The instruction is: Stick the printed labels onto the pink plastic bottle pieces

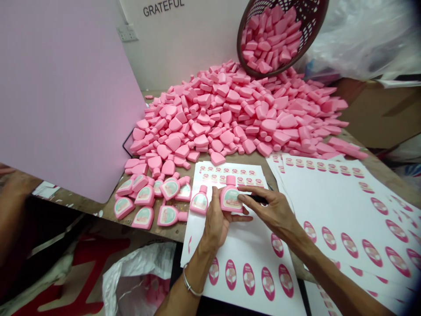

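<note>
My left hand (216,221) is closed around a small pink bottle (230,181), which stands upright with a pale green picture label on its front. The fingers of my right hand (274,213) reach the right edge of that label. Tucked in the same hand is a slim black tool (260,199); its kind is not clear. Under both hands lies a white sticker sheet (243,245) with oval pink labels along its lower part and small ones at the top. Just left of my left hand, another labelled pink bottle (199,201) lies on the sheet.
Several labelled bottles (144,217) lie at the table's front left. Behind is a large heap of plain pink bottles (226,114), with a tipped brown basket (241,57). More sticker sheets (329,193) lie right. A pink panel (66,96) and a person's arm (15,206) are left.
</note>
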### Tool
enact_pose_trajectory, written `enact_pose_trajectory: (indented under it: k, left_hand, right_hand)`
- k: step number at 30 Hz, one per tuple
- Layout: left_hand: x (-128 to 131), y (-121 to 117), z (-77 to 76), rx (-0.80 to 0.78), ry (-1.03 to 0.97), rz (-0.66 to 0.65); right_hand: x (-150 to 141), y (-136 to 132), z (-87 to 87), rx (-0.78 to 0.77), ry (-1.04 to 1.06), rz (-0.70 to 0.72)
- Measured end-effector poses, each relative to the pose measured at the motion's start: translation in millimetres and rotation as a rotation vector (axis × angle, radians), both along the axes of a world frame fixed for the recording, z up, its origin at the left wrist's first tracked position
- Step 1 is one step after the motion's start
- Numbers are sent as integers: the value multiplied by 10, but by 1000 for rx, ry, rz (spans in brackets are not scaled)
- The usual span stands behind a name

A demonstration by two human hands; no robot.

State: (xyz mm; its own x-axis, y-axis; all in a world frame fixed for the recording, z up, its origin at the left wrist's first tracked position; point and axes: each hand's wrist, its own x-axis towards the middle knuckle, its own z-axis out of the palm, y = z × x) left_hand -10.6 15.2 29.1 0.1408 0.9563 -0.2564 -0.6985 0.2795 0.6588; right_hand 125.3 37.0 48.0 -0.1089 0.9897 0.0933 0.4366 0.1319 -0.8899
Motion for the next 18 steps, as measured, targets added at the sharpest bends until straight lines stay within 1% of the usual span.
enact_pose_trajectory:
  k: [5, 8, 9, 11, 13, 15, 16, 17, 18]
  left_hand:
    - [-28, -11, 31, 27, -39, -27]
    - [-38, -34, 46, 79, -7, -42]
    - [-36, -42, 48, 97, 10, -42]
    - [-28, -55, 50, 116, 37, -42]
    - [-18, -63, 52, 116, 53, -44]
    - [-14, -71, 59, 114, 74, -46]
    - [-14, -76, 64, 116, 88, -49]
    - [-14, -83, 69, 120, 101, -54]
    - [-13, -90, 73, 123, 111, -64]
  right_hand:
    - [-15, 4, 6, 10, 0, -7]
    - [-25, 6, -6, 16, -2, 3]
    - [-24, 5, -10, 40, -21, 12]
    - [-10, 1, -6, 158, -145, 39]
    - [29, 4, 18, 323, -368, 43]
    - [88, 21, 60, 438, -585, -50]
    - [118, 35, 80, 459, -646, -123]
    - [141, 52, 96, 460, -655, -185]
    - [155, 70, 104, 435, -613, -208]
